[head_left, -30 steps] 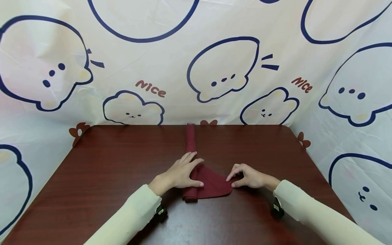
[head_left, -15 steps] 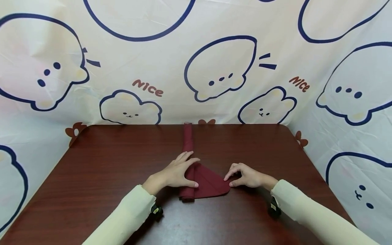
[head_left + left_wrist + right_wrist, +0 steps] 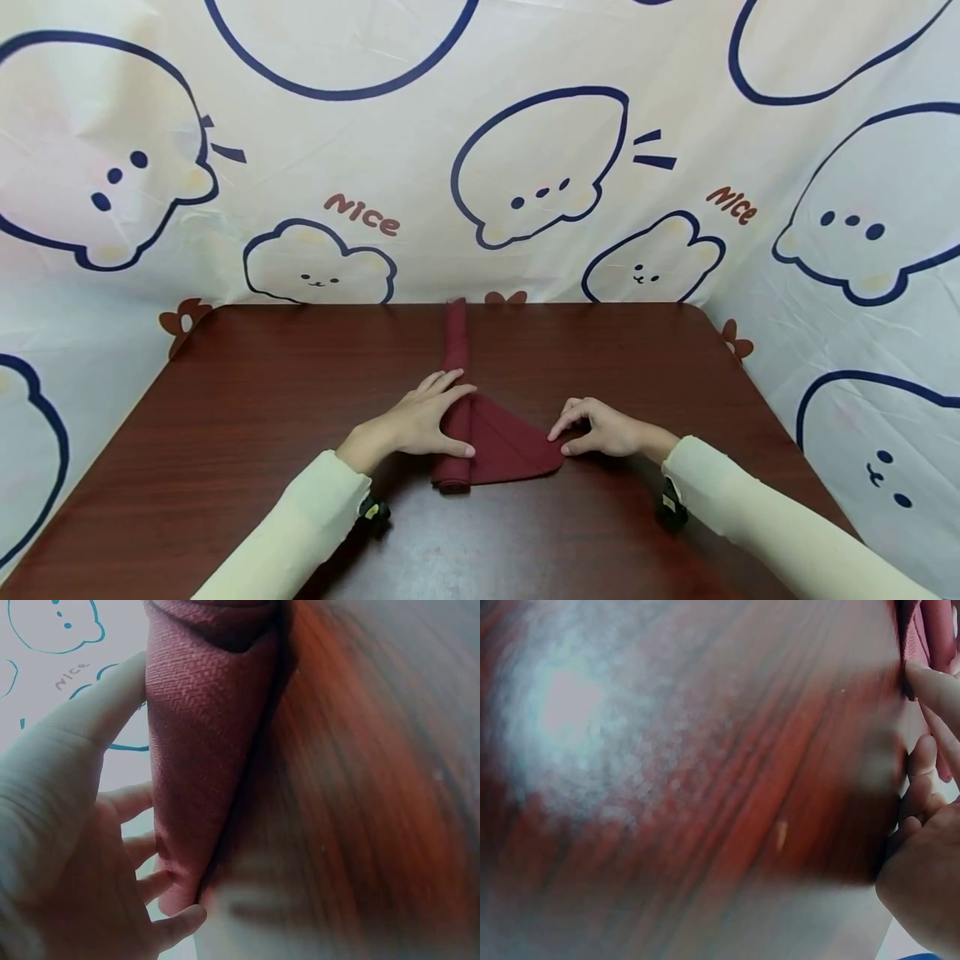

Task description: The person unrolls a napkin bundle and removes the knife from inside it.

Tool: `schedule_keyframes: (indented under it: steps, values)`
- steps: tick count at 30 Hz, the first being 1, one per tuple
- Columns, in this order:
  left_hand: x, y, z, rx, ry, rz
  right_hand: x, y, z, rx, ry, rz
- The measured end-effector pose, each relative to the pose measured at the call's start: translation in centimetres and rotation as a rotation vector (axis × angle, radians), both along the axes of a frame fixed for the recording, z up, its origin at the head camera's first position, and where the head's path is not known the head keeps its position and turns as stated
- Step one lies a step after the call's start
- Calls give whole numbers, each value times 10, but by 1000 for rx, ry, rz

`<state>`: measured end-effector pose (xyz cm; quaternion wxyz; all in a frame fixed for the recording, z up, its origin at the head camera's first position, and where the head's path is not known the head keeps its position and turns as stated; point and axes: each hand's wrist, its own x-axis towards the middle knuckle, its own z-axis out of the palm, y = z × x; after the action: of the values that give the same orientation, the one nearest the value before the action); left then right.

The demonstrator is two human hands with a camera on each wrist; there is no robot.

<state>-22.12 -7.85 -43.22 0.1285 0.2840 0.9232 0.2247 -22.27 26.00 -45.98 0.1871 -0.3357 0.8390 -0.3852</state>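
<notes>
A dark red cloth (image 3: 510, 446) lies at the middle of the table, part of it wound into a long roll (image 3: 457, 337) that reaches the far edge. Its loose end spreads flat to the right in a rounded, tapering flap. My left hand (image 3: 408, 421) rests across the roll near its close end, fingers spread and thumb over its right side. In the left wrist view the fingers touch the roll's woven surface (image 3: 206, 742). At the tip of the flap, my right hand (image 3: 611, 432) pinches the cloth between thumb and fingers; the right wrist view shows only an edge of it.
The brown wooden table (image 3: 300, 358) has rounded far corners. A pale curtain (image 3: 420, 150) with cartoon drawings hangs right behind it and along both sides. Light glares off the near tabletop.
My left hand and the roll have shifted left, and more flat cloth shows between the roll and my right hand. The right hand keeps its pinch almost in place.
</notes>
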Motion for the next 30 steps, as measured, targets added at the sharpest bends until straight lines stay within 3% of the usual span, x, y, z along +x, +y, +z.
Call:
schedule_keyframes:
  steps: [20,30]
  values:
    - [-2,-36,8,-5,-56,44,-2,-3,3,1,-14,6]
    - [-2,-61,6,-24,-133,72,0,-1,2,11,-26,6]
